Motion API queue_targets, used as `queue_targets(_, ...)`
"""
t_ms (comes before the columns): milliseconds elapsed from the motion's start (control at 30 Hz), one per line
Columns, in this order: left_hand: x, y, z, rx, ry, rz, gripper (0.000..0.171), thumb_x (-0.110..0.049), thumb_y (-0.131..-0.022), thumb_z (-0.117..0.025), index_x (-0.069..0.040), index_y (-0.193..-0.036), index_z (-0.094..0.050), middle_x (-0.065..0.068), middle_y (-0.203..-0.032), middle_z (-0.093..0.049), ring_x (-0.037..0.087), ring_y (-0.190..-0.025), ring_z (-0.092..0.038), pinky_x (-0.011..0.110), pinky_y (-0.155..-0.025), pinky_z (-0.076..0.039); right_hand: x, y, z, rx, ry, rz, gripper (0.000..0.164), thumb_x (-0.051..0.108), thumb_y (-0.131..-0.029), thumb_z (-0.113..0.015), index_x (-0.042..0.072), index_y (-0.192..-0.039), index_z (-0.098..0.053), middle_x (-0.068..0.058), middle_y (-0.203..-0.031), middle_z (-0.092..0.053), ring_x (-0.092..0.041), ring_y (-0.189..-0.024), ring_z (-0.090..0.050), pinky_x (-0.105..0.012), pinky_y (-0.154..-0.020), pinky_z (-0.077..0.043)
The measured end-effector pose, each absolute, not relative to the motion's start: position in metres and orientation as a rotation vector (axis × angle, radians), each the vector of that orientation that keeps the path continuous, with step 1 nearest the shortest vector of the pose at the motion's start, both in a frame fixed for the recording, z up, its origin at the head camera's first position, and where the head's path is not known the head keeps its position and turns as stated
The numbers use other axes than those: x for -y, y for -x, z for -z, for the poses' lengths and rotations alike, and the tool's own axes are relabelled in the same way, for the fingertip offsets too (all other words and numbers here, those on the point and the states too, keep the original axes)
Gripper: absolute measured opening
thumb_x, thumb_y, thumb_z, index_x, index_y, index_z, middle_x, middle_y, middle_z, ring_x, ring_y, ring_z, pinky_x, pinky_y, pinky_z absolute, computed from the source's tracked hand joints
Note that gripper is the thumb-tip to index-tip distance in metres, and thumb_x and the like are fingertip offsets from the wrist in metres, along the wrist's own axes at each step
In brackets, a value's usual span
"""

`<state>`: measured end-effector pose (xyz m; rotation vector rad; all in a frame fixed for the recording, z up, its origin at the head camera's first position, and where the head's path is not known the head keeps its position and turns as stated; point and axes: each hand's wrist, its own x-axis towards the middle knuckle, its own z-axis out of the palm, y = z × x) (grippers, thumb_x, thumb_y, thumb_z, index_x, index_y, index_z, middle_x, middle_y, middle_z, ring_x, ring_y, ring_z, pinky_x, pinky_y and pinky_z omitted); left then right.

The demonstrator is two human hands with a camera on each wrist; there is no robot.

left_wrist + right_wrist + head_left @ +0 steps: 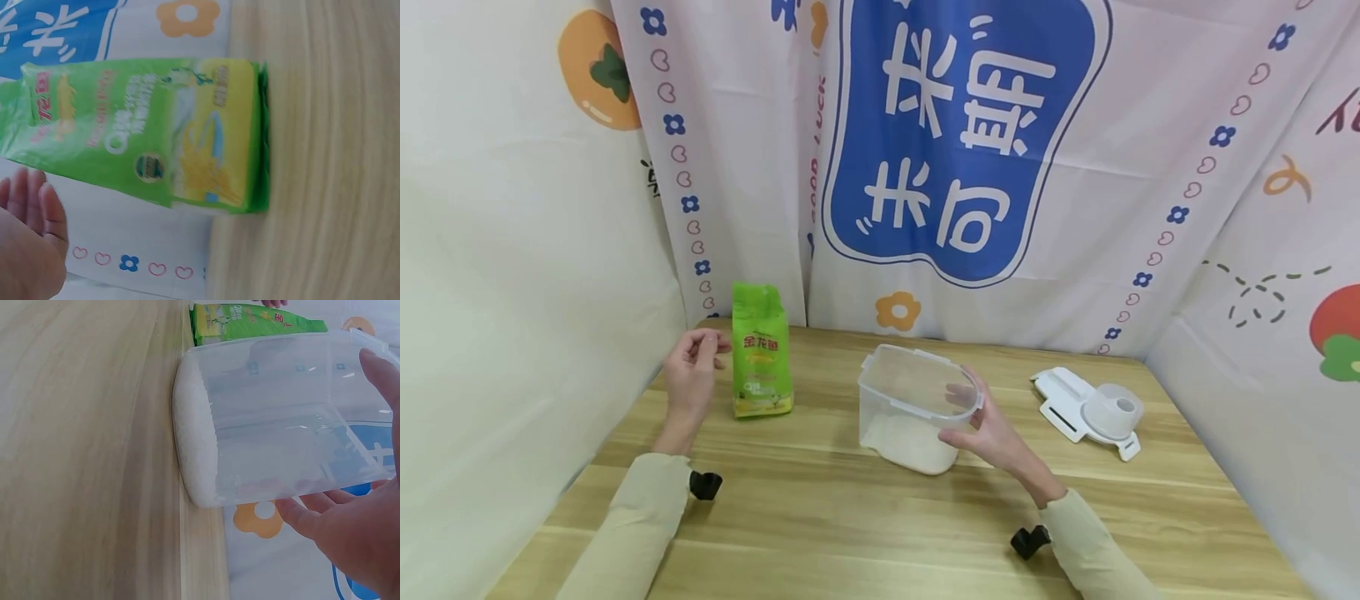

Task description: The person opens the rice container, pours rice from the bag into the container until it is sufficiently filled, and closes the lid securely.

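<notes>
Container [906, 417] mouth-up; bag [762, 358], long axis vertical

There's one bag [762, 358], one container [891, 408], one lid [1067, 390].

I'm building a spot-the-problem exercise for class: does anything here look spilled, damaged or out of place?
Nothing stands out as odd. The green bag stands upright, the clear container sits upright with white grains inside, and no spill shows on the table. The white lid lies off to the right, apparently just set aside.
</notes>
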<state>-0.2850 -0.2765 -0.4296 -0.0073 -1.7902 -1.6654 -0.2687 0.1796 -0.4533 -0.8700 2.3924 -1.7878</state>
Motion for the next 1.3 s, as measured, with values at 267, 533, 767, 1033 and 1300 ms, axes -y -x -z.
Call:
queue_targets(267, 0.281, 0.287, 0.435, 2.178, -0.024, 1.686, 0.058, -0.045, -0.103, -0.042, -0.005, -0.144, -0.036, 0.011, -0.137, -0.051, 0.022, -0.129, -0.049, 0.039, -0.107, -0.046, -0.179, 0.267, 0.449, -2.392, 0.83, 1.775, 0.102, 0.01, -0.081, -0.079, 0.023, -0.156, -0.01, -0.028, -0.146, -0.042, -0.045, -0.137, -0.041, -0.06, -0.114, -0.031)
queue_targets(533, 0.278, 0.298, 0.441, 2.533, 0.18, 1.839, 0.08, -0.053, -0.101, -0.041, -0.009, -0.157, -0.002, 0.027, -0.157, -0.026, 0.046, -0.142, -0.031, 0.065, -0.117, -0.02, -0.179, 0.269, 0.451, -2.389, 0.886, 1.749, 0.103, 0.012, -0.081, -0.079, 0.017, -0.157, -0.01, -0.029, -0.146, -0.04, -0.046, -0.136, -0.04, -0.062, -0.112, -0.032)
queue_targets(767, 0.278, 0.306, 0.454, 2.591, 0.189, 1.783, 0.077, -0.052, -0.097, -0.053, -0.01, -0.152, -0.019, 0.025, -0.146, -0.044, 0.044, -0.131, -0.049, 0.062, -0.11, -0.035, -0.175, 0.271, 0.459, -2.399, 0.873, 1.735, 0.109, 0.016, -0.08, -0.082, 0.018, -0.157, -0.005, -0.029, -0.149, -0.036, -0.048, -0.138, -0.038, -0.061, -0.11, -0.037)
queue_targets(1033, 0.285, 0.31, 0.469, 2.621, 0.363, 1.752, 0.072, -0.032, -0.087, -0.074, -0.016, -0.144, -0.032, 0.018, -0.133, -0.058, 0.024, -0.114, -0.063, 0.051, -0.106, -0.044, -0.174, 0.272, 0.46, -2.383, 0.907, 1.739, 0.105, 0.013, -0.08, -0.081, 0.019, -0.156, -0.008, -0.029, -0.144, -0.044, -0.046, -0.134, -0.043, -0.058, -0.105, -0.042)
queue_targets(1300, 0.291, 0.31, 0.473, 2.653, 0.487, 1.745, 0.069, -0.021, -0.083, -0.079, -0.016, -0.138, -0.037, 0.016, -0.123, -0.064, 0.016, -0.102, -0.067, 0.037, -0.095, -0.05, -0.172, 0.273, 0.457, -2.369, 0.915, 1.732, 0.103, 0.011, -0.08, -0.081, 0.016, -0.155, -0.011, -0.029, -0.143, -0.045, -0.047, -0.134, -0.044, -0.057, -0.105, -0.042)
